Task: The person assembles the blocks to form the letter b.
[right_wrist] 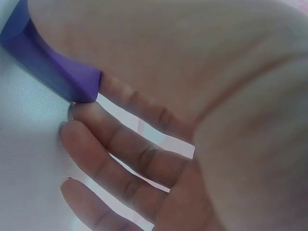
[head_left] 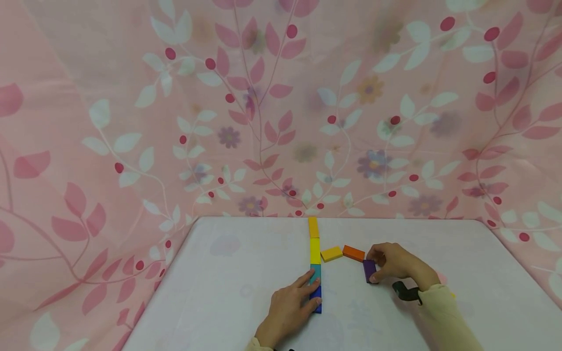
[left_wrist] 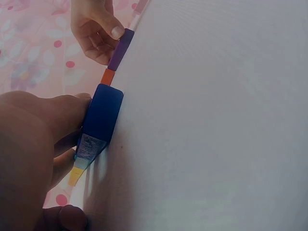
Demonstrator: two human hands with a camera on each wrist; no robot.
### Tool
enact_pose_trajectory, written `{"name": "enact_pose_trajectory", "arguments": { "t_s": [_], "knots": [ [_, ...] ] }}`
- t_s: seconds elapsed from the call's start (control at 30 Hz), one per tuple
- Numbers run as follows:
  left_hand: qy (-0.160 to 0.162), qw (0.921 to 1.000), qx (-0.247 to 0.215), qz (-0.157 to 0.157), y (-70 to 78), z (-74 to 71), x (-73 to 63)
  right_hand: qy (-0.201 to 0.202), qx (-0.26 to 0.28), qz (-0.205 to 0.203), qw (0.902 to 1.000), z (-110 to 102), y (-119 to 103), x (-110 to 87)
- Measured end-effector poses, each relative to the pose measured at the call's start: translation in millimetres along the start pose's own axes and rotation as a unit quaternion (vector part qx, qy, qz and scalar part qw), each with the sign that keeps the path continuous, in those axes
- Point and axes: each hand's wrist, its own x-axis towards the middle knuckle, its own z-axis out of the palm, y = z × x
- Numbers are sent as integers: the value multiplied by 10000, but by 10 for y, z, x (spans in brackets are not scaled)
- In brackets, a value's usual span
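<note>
Left of and nearer than the yellow block [head_left: 315, 251] on the desk [head_left: 210, 302], the left hand [head_left: 287, 307] lies with fingers apart, touching the teal block [head_left: 318, 269] and blue block [head_left: 316, 292], lined up on its near side. The gold block [head_left: 313, 227] continues that line beyond it. Right of it, in order, come the slanted amber block [head_left: 331, 254], the orange block [head_left: 353, 253], and the purple block [head_left: 369, 270], pinched by the right hand [head_left: 396, 263].
</note>
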Motion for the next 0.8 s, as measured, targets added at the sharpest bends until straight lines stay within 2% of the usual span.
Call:
{"name": "enact_pose_trajectory", "arguments": {
  "t_s": [0.5, 0.67, 0.8],
  "knots": [
    [95, 9999, 57, 109, -11, 9, -13, -74, -9, 50, 10000, -19, -20, -18],
    [121, 9998, 41, 154, -29, 14, -4, 4, 24, 70, 10000, -67, 69, -44],
    [149, 9997, 53, 206, -39, 15, 4, 289, -47, 163, 9994, -203, 211, -132]
  ]
}}
